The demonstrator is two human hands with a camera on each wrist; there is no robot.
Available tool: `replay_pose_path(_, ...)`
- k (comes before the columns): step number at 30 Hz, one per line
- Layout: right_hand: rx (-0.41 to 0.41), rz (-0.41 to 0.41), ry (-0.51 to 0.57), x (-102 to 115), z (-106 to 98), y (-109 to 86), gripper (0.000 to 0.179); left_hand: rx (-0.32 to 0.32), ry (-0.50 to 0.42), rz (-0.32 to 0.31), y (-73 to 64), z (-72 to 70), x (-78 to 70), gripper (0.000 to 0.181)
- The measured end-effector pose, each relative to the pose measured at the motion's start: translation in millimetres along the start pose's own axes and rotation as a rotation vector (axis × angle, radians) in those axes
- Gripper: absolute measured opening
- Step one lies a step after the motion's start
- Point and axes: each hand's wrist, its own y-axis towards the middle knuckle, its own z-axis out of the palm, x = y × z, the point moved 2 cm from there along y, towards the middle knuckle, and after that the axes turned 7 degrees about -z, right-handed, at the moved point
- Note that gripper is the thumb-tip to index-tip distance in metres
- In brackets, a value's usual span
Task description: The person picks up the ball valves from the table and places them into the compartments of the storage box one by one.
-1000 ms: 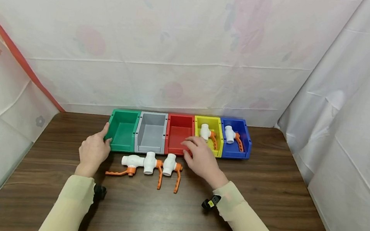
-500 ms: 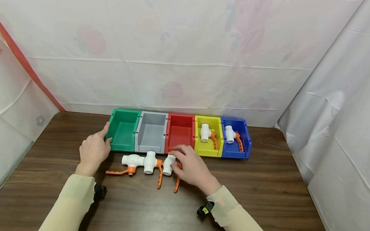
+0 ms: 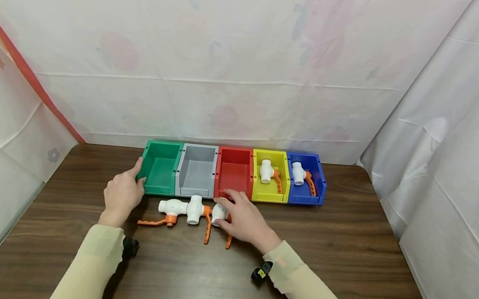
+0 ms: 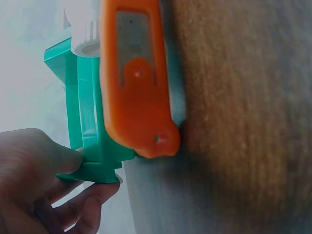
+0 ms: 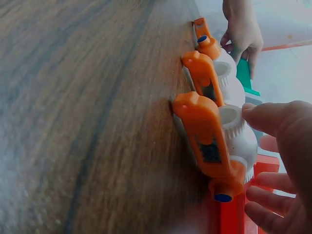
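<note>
White PVC ball valves with orange lever handles lie in a row on the table: a left valve (image 3: pixel 173 207), a middle valve (image 3: pixel 194 210) and a right valve (image 3: pixel 219 213). My right hand (image 3: pixel 245 221) is at the right valve, thumb on its near socket end (image 5: pixel 230 116) and fingers curled about the far end. On the left, my left hand (image 3: pixel 123 196) pinches the side wall of the green bin (image 3: pixel 158 190), thumb inside and fingers outside, as the left wrist view shows. The right hand partly hides the right valve's orange handle (image 3: pixel 228 241).
Joined to the green bin in a row are a grey bin (image 3: pixel 194 193), a red bin (image 3: pixel 235 169), a yellow bin (image 3: pixel 269 197) and a blue bin (image 3: pixel 305 199). One ball valve (image 3: pixel 266 172) lies in the yellow bin, another (image 3: pixel 298 173) in the blue. A white curtain (image 3: pixel 246 95) hangs behind.
My right hand has moved left and nearer, from the front of the red and yellow bins onto the right valve. The left hand stays at the green bin.
</note>
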Motion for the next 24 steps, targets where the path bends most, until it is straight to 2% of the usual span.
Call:
replay_pose_path(14,0.045,0.072,0.010,2.9,2.5,1.2,0.064,-0.010,-0.002,-0.003,-2.2,1.3,-1.3,0.062)
replay_pose_path(24,0.044,0.052,-0.015,9.3,2.5,-1.0,0.057,-0.015,-0.004,0.006,-1.3,2.5,0.4,0.063)
